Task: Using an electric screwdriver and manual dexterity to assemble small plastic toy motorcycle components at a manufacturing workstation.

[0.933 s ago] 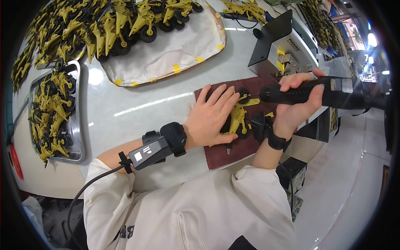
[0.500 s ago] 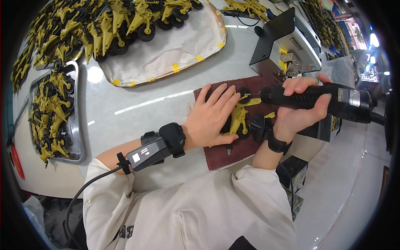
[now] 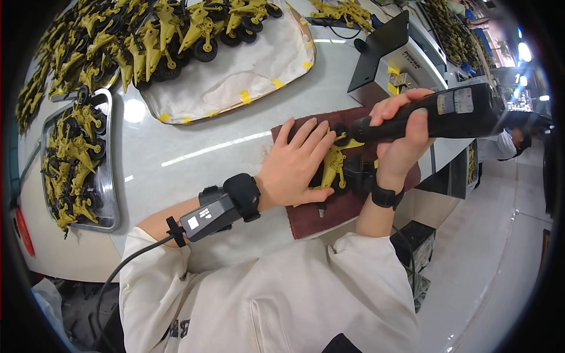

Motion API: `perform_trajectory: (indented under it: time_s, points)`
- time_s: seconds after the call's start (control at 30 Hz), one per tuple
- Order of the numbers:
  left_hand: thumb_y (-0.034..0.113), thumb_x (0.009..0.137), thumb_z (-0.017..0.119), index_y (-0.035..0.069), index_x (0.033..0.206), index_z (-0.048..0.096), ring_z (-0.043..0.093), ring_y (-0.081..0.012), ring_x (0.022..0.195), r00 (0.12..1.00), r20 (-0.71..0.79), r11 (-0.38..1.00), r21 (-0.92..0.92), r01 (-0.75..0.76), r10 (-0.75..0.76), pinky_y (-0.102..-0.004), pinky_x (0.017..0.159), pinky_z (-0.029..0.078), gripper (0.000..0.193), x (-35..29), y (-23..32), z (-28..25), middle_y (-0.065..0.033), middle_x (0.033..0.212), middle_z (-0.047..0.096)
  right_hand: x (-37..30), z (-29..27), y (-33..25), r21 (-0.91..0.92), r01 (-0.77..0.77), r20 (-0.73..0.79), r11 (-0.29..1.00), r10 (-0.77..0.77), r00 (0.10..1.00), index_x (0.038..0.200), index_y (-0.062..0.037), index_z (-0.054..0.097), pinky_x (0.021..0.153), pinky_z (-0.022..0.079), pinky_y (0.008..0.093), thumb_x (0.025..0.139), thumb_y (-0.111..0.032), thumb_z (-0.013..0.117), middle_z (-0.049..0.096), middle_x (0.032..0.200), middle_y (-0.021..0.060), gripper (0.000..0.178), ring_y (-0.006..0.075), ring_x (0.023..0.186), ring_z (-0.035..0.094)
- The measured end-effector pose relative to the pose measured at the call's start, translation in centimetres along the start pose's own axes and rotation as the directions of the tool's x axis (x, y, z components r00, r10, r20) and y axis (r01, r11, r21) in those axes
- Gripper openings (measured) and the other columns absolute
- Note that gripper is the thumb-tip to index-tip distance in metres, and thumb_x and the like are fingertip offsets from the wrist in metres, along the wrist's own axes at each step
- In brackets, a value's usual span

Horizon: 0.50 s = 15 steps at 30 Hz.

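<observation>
The left hand [image 3: 297, 160] is masking much of the yellow-and-black wheeled piece [image 3: 334, 167], the right hand [image 3: 403, 126] is covering part of the black handheld tool [image 3: 462, 112], and that tool's tip is defying a clear look! Up top, the frame's edge is cropping the yellow pile [image 3: 166, 29], while bright lights [image 3: 524, 53] are blurring at far right.

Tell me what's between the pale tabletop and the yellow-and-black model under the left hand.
A maroon cloth: the head view shows it spread on the pale tabletop, reaching out past the yellow-and-black model under the left hand.
</observation>
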<state>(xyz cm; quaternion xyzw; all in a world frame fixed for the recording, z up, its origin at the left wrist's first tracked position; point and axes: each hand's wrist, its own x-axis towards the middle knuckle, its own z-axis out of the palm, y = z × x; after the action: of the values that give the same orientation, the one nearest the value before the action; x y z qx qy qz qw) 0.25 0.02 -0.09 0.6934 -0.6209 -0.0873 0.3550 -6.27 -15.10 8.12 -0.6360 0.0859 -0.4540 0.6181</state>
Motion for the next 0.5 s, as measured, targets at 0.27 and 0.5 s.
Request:
perform_trajectory:
  time_s: [0.27, 0.5]
  points:
    - [0.052, 0.068, 0.063, -0.001, 0.132, 0.036, 0.033, -0.0357, 0.126, 0.999, 0.026, 0.999, 0.031, -0.023, 0.022, -0.0530, 0.104, 0.020, 0.087, 0.1, 0.2, -0.1, -0.0190, 0.135, 0.038, 7.2, -1.4, -3.9, -0.264, 0.284, -0.317, 0.922, -0.361, 0.877, 0.104, 0.0058, 0.046, 0.048, 0.045, 0.0292, 0.082, -0.028, 0.059, 0.053, 0.060, 0.0094, 0.042, 0.0176, 0.048, 0.051]
    - [0.051, 0.068, 0.064, 0.000, 0.132, 0.035, 0.033, -0.0353, 0.126, 1.000, 0.021, 0.999, 0.026, -0.021, 0.020, -0.0529, 0.104, 0.019, 0.087, 0.0, 0.1, -0.2, -0.0188, 0.135, 0.037, 8.6, -1.2, -2.3, -0.347, 0.297, -0.236, 0.890, -0.389, 0.891, 0.092, 0.0026, 0.051, 0.046, 0.044, 0.0269, 0.080, -0.022, 0.064, 0.055, 0.061, 0.0095, 0.030, 0.0169, 0.048, 0.053]
